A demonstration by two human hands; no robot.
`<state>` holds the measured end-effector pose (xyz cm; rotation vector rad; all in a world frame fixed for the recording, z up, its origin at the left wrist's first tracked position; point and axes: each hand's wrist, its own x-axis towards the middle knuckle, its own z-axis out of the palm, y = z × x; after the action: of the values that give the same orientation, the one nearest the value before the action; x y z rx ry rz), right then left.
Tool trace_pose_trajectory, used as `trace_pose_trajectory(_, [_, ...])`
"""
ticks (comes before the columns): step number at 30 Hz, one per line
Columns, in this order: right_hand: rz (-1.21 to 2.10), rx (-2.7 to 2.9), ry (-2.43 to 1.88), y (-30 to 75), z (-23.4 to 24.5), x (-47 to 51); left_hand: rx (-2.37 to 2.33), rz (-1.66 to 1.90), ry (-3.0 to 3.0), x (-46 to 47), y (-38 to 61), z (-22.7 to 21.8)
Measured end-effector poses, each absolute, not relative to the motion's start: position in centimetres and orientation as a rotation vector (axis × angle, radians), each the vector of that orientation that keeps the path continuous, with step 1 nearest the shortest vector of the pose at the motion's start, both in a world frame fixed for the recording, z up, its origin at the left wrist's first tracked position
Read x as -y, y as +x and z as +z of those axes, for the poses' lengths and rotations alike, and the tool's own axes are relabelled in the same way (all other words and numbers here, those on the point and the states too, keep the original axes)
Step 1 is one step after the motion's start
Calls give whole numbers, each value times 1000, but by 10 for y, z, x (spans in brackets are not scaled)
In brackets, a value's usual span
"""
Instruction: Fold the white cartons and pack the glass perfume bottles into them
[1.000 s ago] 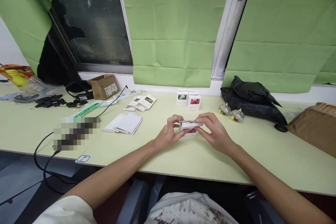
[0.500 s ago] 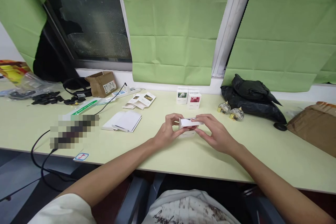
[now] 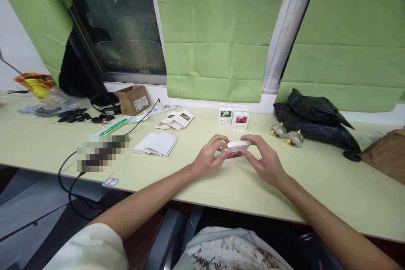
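Two hands are seen, with one white box [image 3: 234, 155] gripped between them at the middle of the tabletop [image 3: 202, 190]; it is met at about three o'clock from the left hand [image 3: 209, 158] and about nine o'clock from the right hand [image 3: 265, 162]. Neither hand is clearly nearer, since the box is touched by both, fingers and thumbs being curled about its sides. It is held roughly upright, white top uppermost and red picture facing the wearer; its long axis cannot be told, being partly covered by fingers, nor can contact between its base and the tabletop. At nine to ten o'clock from it, a small pile of white flattened cartons [image 3: 160, 143] is laid, too overlapped to be counted. Between two and three o'clock, two round clear bottles [image 3: 286, 134] are placed side by side. At ten o'clock, at least two printed cartons [image 3: 182, 120] are spread. At twelve o'clock, two picture fronts of standing boxes [image 3: 241, 121] are shown; any behind are hidden. One brown cardboard box [image 3: 133, 101] is found farther off, at ten o'clock.
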<state>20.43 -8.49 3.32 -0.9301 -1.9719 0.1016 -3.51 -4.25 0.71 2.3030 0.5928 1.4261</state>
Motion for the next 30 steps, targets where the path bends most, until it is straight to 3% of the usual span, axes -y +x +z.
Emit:
trace_pose_trajectory(13, [361,1998,-858,216,43,84,-389,783,1880,48,-21,20])
trace_pose_trajectory(24, [811,1553,-1007,209,34,105,-591,1028,2142,58,-10,24])
trace_pose_trajectory(30, [798,1551,-1014,203,34,108,-623,1064,2252,53,-10,19])
